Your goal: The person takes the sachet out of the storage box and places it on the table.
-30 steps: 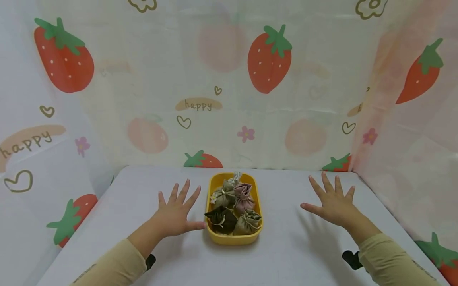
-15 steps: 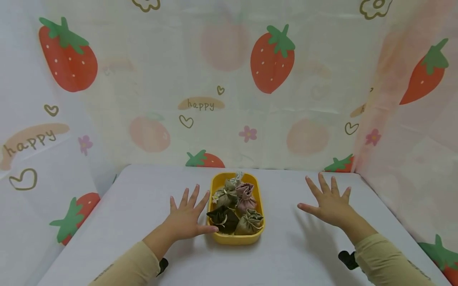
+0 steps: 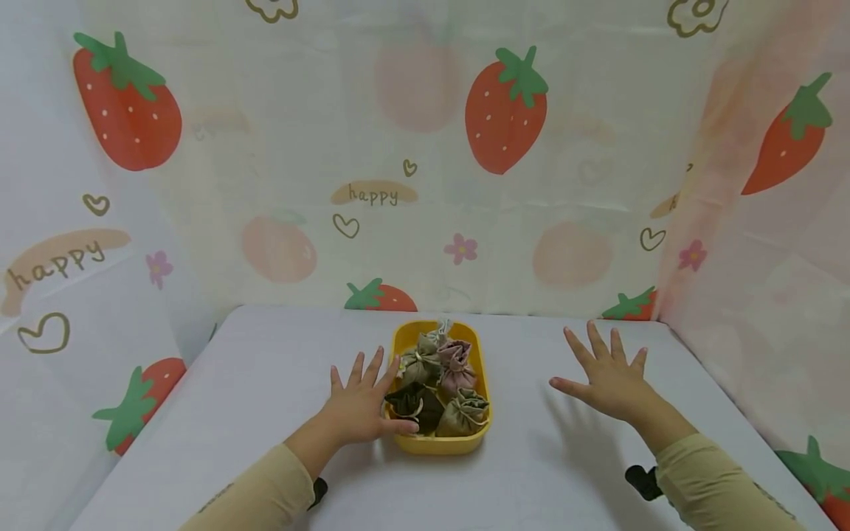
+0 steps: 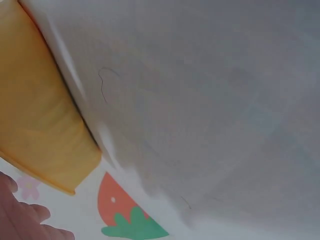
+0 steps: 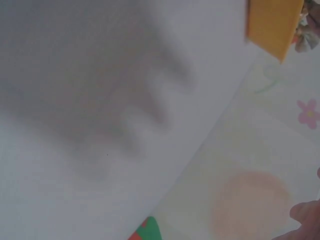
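A yellow tray (image 3: pixel 441 445) holds several small drawstring pouches. A dark green pouch (image 3: pixel 432 410) lies at its near left, an olive pouch (image 3: pixel 461 414) at its near right. Behind them are a pink pouch (image 3: pixel 457 367), a grey-green pouch (image 3: pixel 420 361) and a pale one (image 3: pixel 441 332) at the far end. My left hand (image 3: pixel 358 413), fingers spread and holding nothing, is at the tray's left side; its thumb overlaps the near left corner in the head view. Well to the right, my right hand (image 3: pixel 612 385) hovers over the table with fingers spread, also holding nothing.
The table has a white cover (image 3: pixel 518 487). Printed curtains (image 3: pixel 425 147) with strawberries rise behind it and along both sides. A dark wrist strap piece (image 3: pixel 643 482) shows by the right sleeve.
My left hand has moved right, from beside the tray to its near left edge. The right hand has drifted slightly left. The pouches and tray stay put.
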`<state>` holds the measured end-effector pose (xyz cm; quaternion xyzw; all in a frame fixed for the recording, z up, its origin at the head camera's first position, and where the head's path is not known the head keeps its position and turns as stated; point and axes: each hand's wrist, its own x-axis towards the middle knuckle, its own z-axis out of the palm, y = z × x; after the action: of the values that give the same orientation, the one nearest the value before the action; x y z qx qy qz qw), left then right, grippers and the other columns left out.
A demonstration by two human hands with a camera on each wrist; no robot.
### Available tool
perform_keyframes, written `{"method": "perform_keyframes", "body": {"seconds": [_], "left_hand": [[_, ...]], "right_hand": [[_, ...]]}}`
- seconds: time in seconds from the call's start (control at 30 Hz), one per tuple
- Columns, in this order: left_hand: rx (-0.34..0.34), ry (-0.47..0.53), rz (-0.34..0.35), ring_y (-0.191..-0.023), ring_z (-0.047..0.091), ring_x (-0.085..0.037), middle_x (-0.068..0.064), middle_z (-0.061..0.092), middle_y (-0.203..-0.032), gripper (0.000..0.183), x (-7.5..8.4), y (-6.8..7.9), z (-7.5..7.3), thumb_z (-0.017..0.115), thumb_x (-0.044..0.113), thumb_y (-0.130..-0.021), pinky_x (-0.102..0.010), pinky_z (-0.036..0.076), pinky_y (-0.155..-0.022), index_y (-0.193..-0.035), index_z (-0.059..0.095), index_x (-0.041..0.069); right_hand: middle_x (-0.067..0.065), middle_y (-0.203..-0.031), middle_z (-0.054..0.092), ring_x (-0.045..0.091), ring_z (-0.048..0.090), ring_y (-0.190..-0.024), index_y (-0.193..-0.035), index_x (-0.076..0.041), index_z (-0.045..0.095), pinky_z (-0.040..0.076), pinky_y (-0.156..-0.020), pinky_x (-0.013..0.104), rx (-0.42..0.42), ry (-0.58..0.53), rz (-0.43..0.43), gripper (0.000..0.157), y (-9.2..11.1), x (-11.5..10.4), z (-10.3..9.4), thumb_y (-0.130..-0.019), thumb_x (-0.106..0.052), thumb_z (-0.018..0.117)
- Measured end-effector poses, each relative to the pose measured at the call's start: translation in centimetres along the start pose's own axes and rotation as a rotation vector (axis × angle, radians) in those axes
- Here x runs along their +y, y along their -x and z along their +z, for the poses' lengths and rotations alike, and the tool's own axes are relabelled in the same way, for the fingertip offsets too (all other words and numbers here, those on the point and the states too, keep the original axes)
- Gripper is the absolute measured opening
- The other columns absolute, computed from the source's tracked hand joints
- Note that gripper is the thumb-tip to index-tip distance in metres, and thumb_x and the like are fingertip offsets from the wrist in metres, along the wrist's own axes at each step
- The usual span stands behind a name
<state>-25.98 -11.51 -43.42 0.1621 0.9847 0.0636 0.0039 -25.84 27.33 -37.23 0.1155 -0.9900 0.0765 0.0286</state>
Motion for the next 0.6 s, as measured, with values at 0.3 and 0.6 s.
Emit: {"method": "perform_keyframes", "body": {"seconds": [0.3, 0.6], "left_hand": [[-0.046, 0.045, -0.023, -0.138, -0.003, -0.036, -0.005, -0.002, -0.154, 0.108, -0.25, -0.48, 0.64, 0.042, 0.085, -0.063, -0.069, -0.003, -0.098, -0.148, 0.003, 0.030], [-0.082, 0.087, -0.047, -0.138, -0.001, -0.038, -0.004, 0.000, -0.154, 0.105, -0.21, -0.45, 0.76, 0.042, 0.085, -0.064, -0.069, -0.002, -0.098, -0.147, 0.004, 0.033]], "right_hand": [[0.025, -0.150, -0.001, 0.055, -0.007, -0.130, -0.148, -0.021, 0.007, -0.015, -0.085, 0.075, -0.003, -0.012, -0.004, 0.094, -0.14, -0.27, 0.25, -0.078, -0.075, 0.040], [0.024, -0.150, -0.002, 0.054, -0.007, -0.130, -0.148, -0.020, 0.009, -0.011, -0.086, 0.076, -0.001, -0.019, -0.018, 0.093, -0.19, -0.45, 0.32, -0.079, -0.074, 0.041]]}}
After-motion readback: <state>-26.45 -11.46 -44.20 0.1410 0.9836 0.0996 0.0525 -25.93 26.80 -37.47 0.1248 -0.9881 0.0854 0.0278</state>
